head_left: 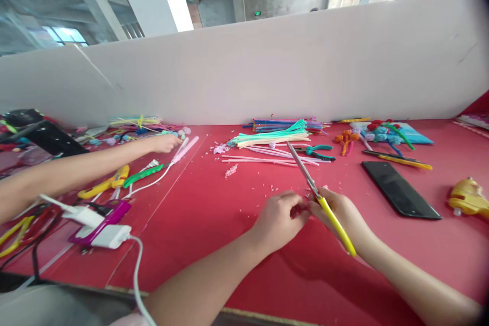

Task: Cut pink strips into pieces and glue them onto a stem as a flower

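Note:
Yellow-handled scissors (336, 226) rest in my right hand (340, 211), with their long blades pointing up and away toward the back of the table. My left hand (280, 219) is closed just beside it, and the fingertips of both hands meet over the red tabletop (214, 234). Whatever my left fingers pinch is hidden by the fingers. Behind my hands lie pink pipe cleaners (263, 160), with a bundle of green and cream ones (273, 135) further back. Teal-handled pliers (319, 150) lie beside them. Small pink fluff scraps (231, 170) are scattered about.
At left, a co-worker's hand (168, 143) is near a pink corded tool (185, 150). A purple power strip (101, 224) with white plugs sits closer. A black phone (399, 188), yellow glue gun (469, 197) and pipe-cleaner flowers (382, 132) lie right. A white partition (244, 76) stands behind.

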{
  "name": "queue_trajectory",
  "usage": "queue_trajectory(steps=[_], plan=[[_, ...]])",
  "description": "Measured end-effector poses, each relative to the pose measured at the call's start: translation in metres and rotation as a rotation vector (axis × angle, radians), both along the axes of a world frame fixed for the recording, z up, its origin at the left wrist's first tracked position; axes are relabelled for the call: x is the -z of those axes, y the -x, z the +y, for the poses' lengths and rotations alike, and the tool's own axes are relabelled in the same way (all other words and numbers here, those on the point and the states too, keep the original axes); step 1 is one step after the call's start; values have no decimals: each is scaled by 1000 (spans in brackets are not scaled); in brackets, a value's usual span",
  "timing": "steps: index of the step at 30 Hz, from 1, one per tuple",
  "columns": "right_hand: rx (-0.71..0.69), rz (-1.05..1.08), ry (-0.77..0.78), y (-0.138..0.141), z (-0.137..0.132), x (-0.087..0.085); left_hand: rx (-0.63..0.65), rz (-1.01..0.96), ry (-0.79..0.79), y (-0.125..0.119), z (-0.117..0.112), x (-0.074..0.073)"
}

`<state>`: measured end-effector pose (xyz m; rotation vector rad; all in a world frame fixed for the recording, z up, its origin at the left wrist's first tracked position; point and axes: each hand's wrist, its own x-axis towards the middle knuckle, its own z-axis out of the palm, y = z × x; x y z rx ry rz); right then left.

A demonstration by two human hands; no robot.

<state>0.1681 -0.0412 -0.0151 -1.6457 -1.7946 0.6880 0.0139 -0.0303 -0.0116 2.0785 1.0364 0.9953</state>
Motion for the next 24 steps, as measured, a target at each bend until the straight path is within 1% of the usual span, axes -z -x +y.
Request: queue_trajectory(steps=[8,11,14,17,20,24], plan=[[8,-20,-33,1,0,5,-35,-12,-33,0,0,-2],[-1,-45,-44,-1,1,4,-25,-56,40,0,0,-2],[-4,-131,-74,-4,1,-1,-45,-253,245,2,6,-2],[7,-284,-94,-6,1,-8,-123,-535,435,8,16,-6],[20,-404,-118,-6,1,-11,-189,-775,489,14,24,-11],[1,-483,-192,-5,1,-7,-186,-905,517,18,27,-15]])
